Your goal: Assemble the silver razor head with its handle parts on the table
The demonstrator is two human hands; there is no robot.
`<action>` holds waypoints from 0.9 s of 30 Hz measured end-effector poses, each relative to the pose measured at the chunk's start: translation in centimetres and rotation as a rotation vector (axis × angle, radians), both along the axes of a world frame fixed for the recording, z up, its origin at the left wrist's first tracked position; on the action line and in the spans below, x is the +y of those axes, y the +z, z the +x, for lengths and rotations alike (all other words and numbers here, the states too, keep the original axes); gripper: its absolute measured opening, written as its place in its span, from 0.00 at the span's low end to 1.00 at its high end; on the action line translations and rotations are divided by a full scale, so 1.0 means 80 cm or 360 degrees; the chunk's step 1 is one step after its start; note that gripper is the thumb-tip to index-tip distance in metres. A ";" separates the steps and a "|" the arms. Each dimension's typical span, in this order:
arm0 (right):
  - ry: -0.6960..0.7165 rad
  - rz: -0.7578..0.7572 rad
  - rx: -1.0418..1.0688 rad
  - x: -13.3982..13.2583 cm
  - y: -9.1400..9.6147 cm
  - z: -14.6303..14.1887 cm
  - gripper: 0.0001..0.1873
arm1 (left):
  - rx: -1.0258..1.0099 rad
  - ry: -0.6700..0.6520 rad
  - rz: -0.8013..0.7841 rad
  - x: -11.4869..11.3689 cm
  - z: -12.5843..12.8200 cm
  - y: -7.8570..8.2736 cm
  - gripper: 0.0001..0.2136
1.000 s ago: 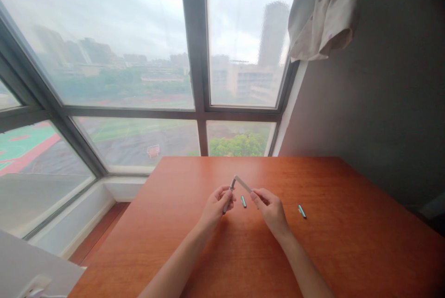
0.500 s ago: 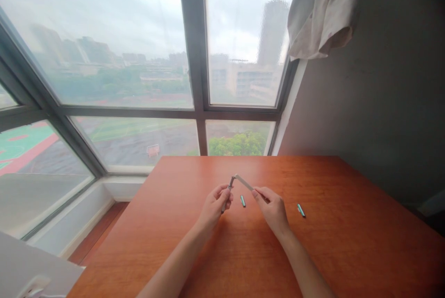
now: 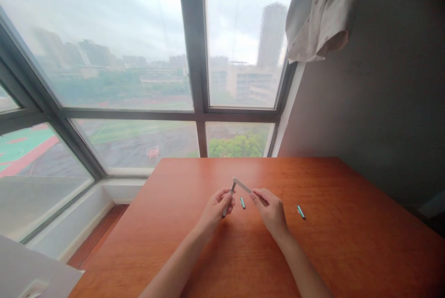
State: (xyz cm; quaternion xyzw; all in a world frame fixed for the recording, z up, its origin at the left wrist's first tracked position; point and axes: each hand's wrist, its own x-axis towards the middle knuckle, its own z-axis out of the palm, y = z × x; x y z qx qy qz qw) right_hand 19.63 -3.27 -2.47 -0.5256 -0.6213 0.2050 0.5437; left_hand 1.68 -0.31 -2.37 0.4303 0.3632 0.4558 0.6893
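Two thin sticks meet tip to tip above the middle of an orange-brown wooden table (image 3: 347, 251), forming a small upside-down V. The left hand (image 3: 213, 212) pinches the grey stick (image 3: 231, 190) between thumb and fingertips, holding it nearly upright. The right hand (image 3: 271, 212) pinches the pale stick (image 3: 242, 186) at its lower end, so it slants up toward 10 o'clock to touch the top of the grey one. A small teal tube (image 3: 242, 203) lies on the table between the two hands, under the V. A second teal tube (image 3: 301, 212) lies at 3 o'clock from the right hand, near it but apart. At 12 o'clock beyond the table is a large window (image 3: 139, 57) with dark frames, showing hazy buildings and trees. At 1 o'clock, high up, a pale cloth (image 3: 316, 15) hangs bunched against a grey wall (image 3: 382, 103) that runs along the table's right side.
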 end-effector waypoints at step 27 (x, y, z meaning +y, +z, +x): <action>-0.0037 0.0046 -0.0249 0.000 0.001 0.008 0.18 | 0.0020 0.0032 0.0036 0.005 -0.002 -0.004 0.20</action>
